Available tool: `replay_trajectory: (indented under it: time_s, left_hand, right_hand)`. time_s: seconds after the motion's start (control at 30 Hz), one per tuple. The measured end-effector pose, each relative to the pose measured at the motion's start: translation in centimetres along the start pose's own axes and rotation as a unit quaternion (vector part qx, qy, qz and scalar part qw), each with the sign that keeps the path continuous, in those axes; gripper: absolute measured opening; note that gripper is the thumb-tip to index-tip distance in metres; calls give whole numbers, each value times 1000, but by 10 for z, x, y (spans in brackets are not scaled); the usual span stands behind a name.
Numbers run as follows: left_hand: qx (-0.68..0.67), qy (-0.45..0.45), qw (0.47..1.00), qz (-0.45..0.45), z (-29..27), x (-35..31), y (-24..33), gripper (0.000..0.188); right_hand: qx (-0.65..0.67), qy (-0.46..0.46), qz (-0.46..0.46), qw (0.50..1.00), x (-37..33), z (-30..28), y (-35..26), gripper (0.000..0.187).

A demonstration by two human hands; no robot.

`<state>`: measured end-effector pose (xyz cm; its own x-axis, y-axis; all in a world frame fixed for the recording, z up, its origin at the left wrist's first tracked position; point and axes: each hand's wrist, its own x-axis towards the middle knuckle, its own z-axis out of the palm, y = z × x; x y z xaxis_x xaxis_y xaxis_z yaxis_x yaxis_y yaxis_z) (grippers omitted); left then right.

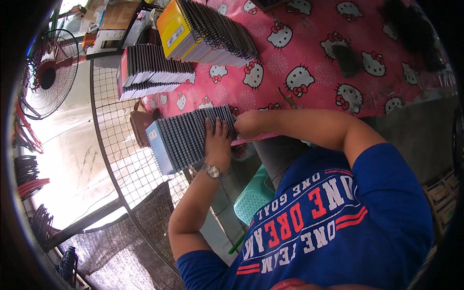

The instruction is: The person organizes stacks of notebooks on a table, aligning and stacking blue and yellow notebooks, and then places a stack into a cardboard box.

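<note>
– Blue notebooks (181, 140) at nine o'clock, left hand (218, 144) spread over them, grip loose! Right hand (248, 124)?
– Curled at their end, grip hidden! Yellow stack (217, 38), twelve, red stack (157, 64), ten: neatly ranked; what's left, can't tell

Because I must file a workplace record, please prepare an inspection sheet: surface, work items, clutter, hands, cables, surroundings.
Surface: pink cartoon-print tablecloth, dark marks.
Work items: blue spiral-bound stack; yellow-covered stack and red-covered stack beyond.
Clutter: cardboard box, upper left; brown item beside the blue stack.
Hands: left hand rests on the blue stack; right hand at its right end, fingers partly hidden.
Cables: unclear; dark bundles hang left.
Surroundings: fan, wire grid, green stool.
</note>
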<state>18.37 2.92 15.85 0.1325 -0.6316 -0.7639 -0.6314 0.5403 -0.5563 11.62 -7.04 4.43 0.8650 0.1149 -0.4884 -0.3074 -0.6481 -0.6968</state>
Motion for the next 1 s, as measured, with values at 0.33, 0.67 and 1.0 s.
replay_trajectory:
  time_s: [0.33,0.67,1.0]
  left_hand:
    - [29,0,1000,-11,3,5,9,50]
    - [17,-2,1000,-9,7,2,12,54]
    - [8,25,1000,-16,7,2,12,47]
  right_hand:
    - [-105,233,-87,963,-21,13,13,38]
    - [-135,295,-73,943,-30,27,7,42]
    - [-75,167,-15,983,-19,12,-13,38]
